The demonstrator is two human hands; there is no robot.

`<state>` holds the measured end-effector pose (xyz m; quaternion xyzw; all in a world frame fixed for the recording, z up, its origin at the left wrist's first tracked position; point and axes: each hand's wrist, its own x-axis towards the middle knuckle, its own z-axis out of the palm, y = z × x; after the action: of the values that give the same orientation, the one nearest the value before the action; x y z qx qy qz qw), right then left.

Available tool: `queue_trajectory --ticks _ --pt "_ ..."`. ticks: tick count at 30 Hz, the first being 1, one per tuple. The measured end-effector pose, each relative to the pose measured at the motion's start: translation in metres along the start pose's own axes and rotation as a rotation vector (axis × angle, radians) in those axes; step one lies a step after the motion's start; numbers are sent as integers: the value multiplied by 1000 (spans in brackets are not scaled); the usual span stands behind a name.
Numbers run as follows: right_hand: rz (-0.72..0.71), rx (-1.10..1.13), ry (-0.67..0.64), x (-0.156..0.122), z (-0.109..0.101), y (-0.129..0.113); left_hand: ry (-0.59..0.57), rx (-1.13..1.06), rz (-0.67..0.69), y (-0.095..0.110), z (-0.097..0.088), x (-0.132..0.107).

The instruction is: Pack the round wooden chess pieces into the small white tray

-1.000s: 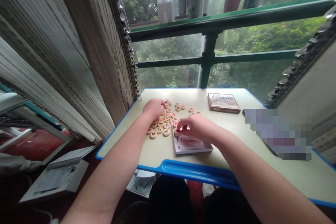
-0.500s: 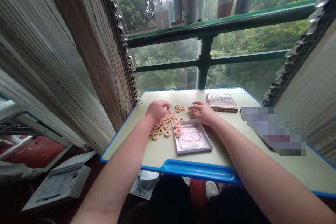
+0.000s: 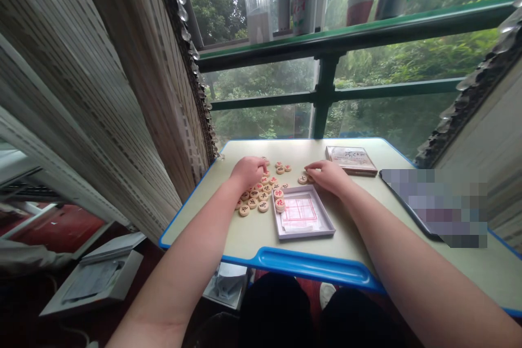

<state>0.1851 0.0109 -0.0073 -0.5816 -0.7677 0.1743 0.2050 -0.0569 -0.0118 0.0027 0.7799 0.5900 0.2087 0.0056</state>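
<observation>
Round wooden Chinese chess pieces with red or black characters lie in a cluster (image 3: 255, 196) left of a shallow white box tray (image 3: 331, 228). My left hand (image 3: 249, 172) is closed with its fingers curled down at the cluster's far edge; its fingertips and anything in them are hidden. My right hand (image 3: 326, 174) reaches beyond the tray, its fingers bent loosely over a piece that is partly covered. Another piece (image 3: 302, 180) lies just left of those fingers. Inside the tray's left side sit two red-lettered pieces (image 3: 279, 194), beside a sheet with red grid lines (image 3: 299, 212).
A flat printed box (image 3: 351, 160) lies at the back right, near a dark-edged, blurred-out flat object (image 3: 436, 206). The table has a blue front groove (image 3: 314, 266). Cans (image 3: 305, 8) and cups stand on the green window ledge. An open white box (image 3: 93, 283) is on the floor.
My right hand has shifted slightly right with its fingers drawn closer together, uncovering a piece beside it. The left hand stays at the cluster. The whole view has moved a little.
</observation>
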Motion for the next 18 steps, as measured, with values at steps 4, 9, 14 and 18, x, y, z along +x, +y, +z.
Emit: queue_trajectory --ticks 4,9,14,18 --pt "-34 -75 23 -1 1 -1 -3 -75 27 2 -1 -1" --pt "-42 -91 36 -1 3 -2 -103 -219 42 10 -8 -8" --pt "2 -20 64 1 6 -1 -265 -217 30 11 -13 -10" --pt "-9 56 94 1 8 -1 -321 -188 -10 11 -12 -10"
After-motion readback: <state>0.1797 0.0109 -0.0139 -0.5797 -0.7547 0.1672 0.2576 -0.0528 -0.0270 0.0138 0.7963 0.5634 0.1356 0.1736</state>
